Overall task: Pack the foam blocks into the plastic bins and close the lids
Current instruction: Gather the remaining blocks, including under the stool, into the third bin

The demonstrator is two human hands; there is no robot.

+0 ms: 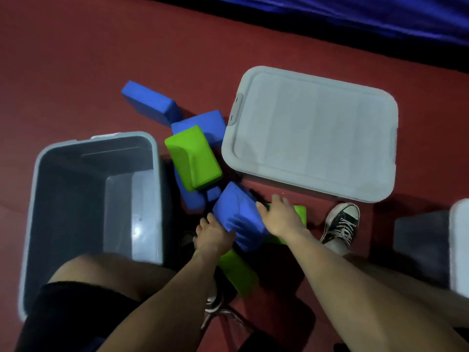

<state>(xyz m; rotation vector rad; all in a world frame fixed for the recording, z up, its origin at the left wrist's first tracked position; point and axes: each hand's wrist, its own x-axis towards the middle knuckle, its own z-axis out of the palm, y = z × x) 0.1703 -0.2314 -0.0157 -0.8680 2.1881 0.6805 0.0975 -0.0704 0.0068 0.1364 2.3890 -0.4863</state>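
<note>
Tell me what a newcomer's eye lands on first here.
The blue block at centre, held between the left hand and right hand, draws the eye first. Next, the bright green block topping the heap beyond it, between the open grey bin at left and the pale lid at right.

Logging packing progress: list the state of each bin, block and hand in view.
Left bin: lid off, nothing visible inside.
Right bin: lid on.
Nearest blue block: held between both hands.
Left hand: grips that block.
Right hand: presses flat against it.
Top green block: lying on blue blocks.
</note>
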